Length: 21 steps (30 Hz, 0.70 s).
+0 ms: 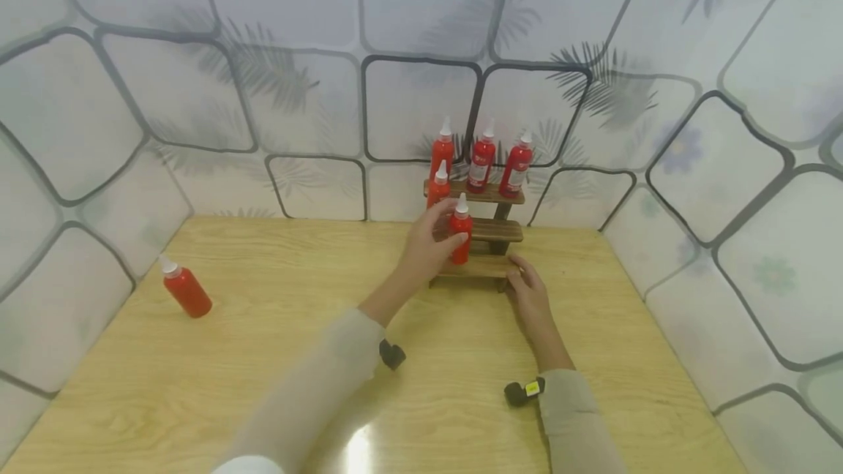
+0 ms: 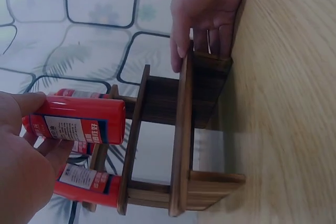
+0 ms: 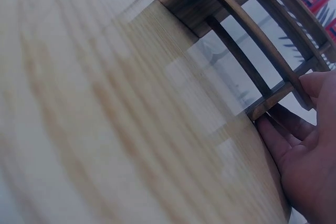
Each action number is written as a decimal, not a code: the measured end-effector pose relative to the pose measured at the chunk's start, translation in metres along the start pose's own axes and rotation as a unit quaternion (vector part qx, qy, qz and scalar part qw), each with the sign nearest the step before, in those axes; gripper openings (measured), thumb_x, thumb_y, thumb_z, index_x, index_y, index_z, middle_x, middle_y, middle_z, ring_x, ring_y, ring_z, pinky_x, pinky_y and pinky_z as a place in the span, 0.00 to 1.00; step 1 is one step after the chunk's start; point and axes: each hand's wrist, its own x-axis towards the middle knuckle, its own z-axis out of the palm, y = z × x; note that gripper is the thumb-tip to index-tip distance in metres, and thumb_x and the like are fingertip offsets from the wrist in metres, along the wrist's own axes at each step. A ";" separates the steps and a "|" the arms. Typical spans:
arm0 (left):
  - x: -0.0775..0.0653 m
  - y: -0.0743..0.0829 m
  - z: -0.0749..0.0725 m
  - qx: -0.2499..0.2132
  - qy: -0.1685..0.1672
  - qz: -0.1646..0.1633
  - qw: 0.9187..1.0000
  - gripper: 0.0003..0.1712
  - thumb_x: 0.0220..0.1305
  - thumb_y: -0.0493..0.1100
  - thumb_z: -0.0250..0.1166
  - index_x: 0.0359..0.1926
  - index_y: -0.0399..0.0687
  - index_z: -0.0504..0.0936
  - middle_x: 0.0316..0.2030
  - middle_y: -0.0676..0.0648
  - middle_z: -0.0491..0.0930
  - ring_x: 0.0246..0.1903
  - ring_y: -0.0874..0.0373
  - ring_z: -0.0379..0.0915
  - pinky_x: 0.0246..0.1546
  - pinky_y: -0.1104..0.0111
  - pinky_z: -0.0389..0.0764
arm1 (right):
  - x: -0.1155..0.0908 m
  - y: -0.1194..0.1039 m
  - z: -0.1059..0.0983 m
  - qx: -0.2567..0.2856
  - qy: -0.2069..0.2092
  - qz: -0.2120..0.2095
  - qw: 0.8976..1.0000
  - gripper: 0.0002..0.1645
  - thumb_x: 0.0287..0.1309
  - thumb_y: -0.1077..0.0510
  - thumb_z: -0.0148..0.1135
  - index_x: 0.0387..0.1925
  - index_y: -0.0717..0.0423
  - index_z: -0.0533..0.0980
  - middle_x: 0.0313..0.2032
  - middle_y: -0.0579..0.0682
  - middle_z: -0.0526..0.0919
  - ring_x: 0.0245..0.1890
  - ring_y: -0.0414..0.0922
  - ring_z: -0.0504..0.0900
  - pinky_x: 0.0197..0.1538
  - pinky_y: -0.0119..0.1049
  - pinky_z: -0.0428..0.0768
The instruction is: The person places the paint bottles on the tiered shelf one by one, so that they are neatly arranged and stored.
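My left hand (image 1: 424, 247) holds a red squeeze bottle (image 1: 461, 238) with a white pointed cap, upright in front of the small stepped wooden shelf (image 1: 503, 231). In the left wrist view the base of that bottle (image 2: 79, 120) is near the middle step's level, apart from the lowest step. My right hand (image 1: 532, 306) grips the right end of the shelf's lowest step, thumb on the board and fingers by the leg. One red bottle (image 1: 437, 190) stands at the left of the middle step, partly hidden by my left hand. Three others, including the rightmost bottle (image 1: 516, 165), stand on top.
Off to the left, a single red bottle (image 1: 187, 291) stands on the light wooden table (image 1: 276, 386). Patterned walls (image 1: 309, 108) enclose the table at the back and both sides, with the shelf close to the back one.
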 end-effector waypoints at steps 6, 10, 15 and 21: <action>0.015 0.006 0.013 0.033 -0.002 0.042 0.999 0.33 0.64 0.34 0.68 0.69 0.45 0.71 0.64 0.42 0.75 0.61 0.47 0.76 0.60 0.64 0.80 | 0.002 0.001 0.003 0.013 0.009 0.004 1.000 0.29 0.78 0.54 0.48 0.74 0.56 0.61 0.73 0.59 0.63 0.69 0.54 0.68 0.71 0.41 0.71; 0.022 0.010 0.023 0.049 -0.008 0.042 0.998 0.33 0.66 0.34 0.67 0.71 0.47 0.69 0.66 0.43 0.72 0.63 0.49 0.73 0.62 0.66 0.78 | 0.002 0.002 0.001 0.031 0.004 0.003 1.000 0.29 0.78 0.56 0.47 0.74 0.57 0.60 0.74 0.59 0.62 0.71 0.53 0.66 0.72 0.41 0.69; 0.033 0.009 0.035 0.089 -0.013 0.022 0.996 0.33 0.67 0.37 0.67 0.71 0.51 0.69 0.67 0.45 0.72 0.65 0.54 0.71 0.63 0.67 0.76 | 0.001 0.004 0.001 0.029 0.007 0.003 1.000 0.29 0.78 0.55 0.48 0.74 0.56 0.61 0.72 0.57 0.64 0.67 0.47 0.70 0.72 0.41 0.69; 0.046 0.006 0.043 0.124 0.007 0.031 0.992 0.32 0.67 0.36 0.67 0.70 0.50 0.70 0.65 0.46 0.74 0.63 0.54 0.71 0.63 0.63 0.76 | 0.001 0.001 0.002 0.019 0.007 0.006 1.000 0.31 0.77 0.52 0.50 0.75 0.56 0.60 0.73 0.57 0.63 0.64 0.45 0.71 0.71 0.40 0.71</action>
